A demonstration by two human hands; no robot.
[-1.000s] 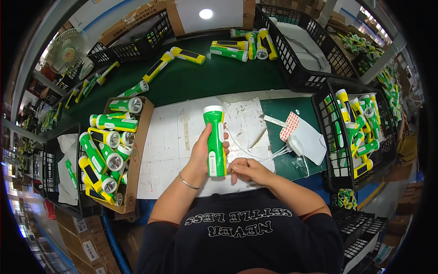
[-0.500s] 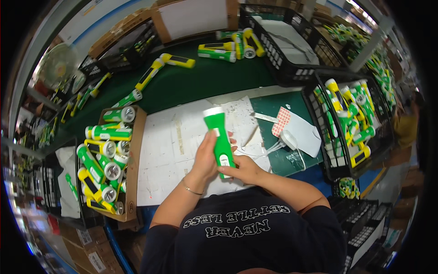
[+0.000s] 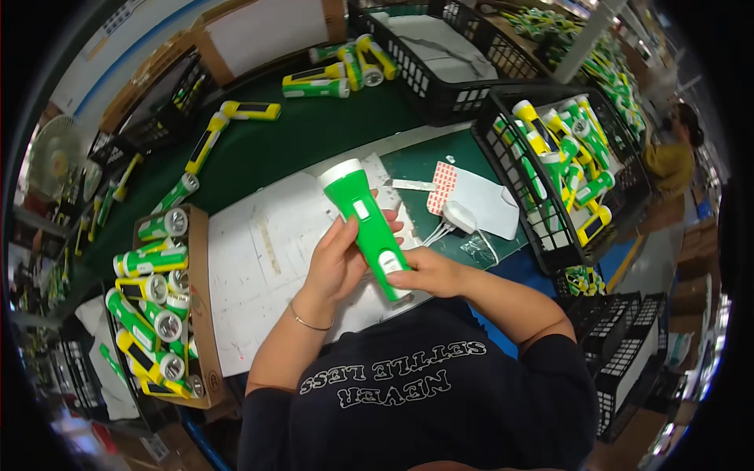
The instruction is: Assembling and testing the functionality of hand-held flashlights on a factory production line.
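Note:
A green flashlight (image 3: 372,228) with a white head ring is held in front of my chest, its head pointing up and to the left. My left hand (image 3: 334,255) wraps round the middle of its body, with fingertips showing on the far side. At the tail end, my right hand (image 3: 428,271) grips it, the thumb lying on or beside the white oval switch panel. Beneath them is a white board (image 3: 251,259) on the green table. A white charger plug with cables (image 3: 458,217) lies right of my hands, next to a white sheet with red-printed stickers (image 3: 442,188).
To the left, a cardboard box (image 3: 206,314) holds several green and yellow flashlights. A black crate (image 3: 542,228) full of flashlights stands at the right; another black crate (image 3: 416,78) is behind. More flashlights (image 3: 206,145) lie along the green belt. A person in yellow (image 3: 671,161) is at far right.
The flashlight has come closer and tilted, its head leaning further left. Both hands keep hold of it. The whole view has shifted, so the surroundings sit further left.

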